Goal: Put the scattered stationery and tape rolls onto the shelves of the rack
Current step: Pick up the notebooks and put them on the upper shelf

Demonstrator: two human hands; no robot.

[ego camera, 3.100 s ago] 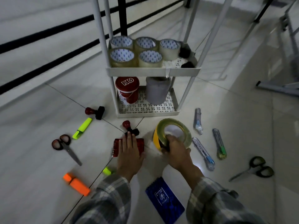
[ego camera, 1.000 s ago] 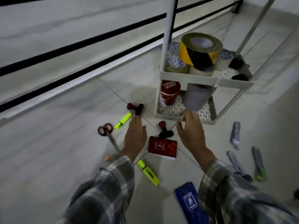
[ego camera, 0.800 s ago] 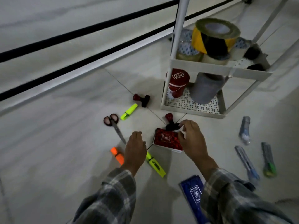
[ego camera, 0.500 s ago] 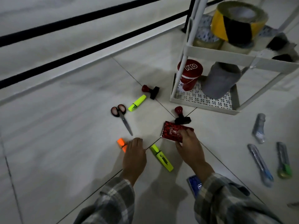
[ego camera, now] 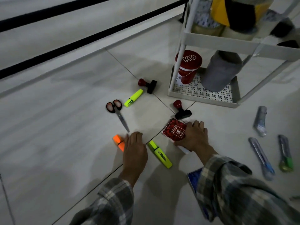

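- The rack (ego camera: 201, 38) stood on the floor (ego camera: 56, 119) at upper right; its upper shelf held clear tape rolls (ego camera: 206, 28) with a yellow-and-black tape roll (ego camera: 233, 12) stacked on top of them, and dark items (ego camera: 283, 29) at its right end, too blurred to name.
- The bottom shelf (ego camera: 201, 95) held a red tub (ego camera: 188, 65) marked "KD" at its left and a grey cylinder (ego camera: 220, 72) just beside it.
- The right hand (ego camera: 194, 137) gripped a red notepad (ego camera: 175, 129) on the floor in front of the rack, fingers over its right edge and thumb under its near edge.
- The left hand (ego camera: 134, 150) lay palm down and open, its fingers resting on an orange marker (ego camera: 119, 141).
- A yellow marker (ego camera: 159, 154) lay between the two hands.
- One stamp (ego camera: 181, 109) lay just beyond the notepad, another stamp (ego camera: 147, 84) left of the rack, with a second yellow marker (ego camera: 134, 98) and scissors (ego camera: 116, 112) near it.
- Three cutters (ego camera: 261, 156) lay on the floor right of the right hand.
- A blue notepad (ego camera: 193, 177) peeked out from under the right sleeve (ego camera: 235, 192).
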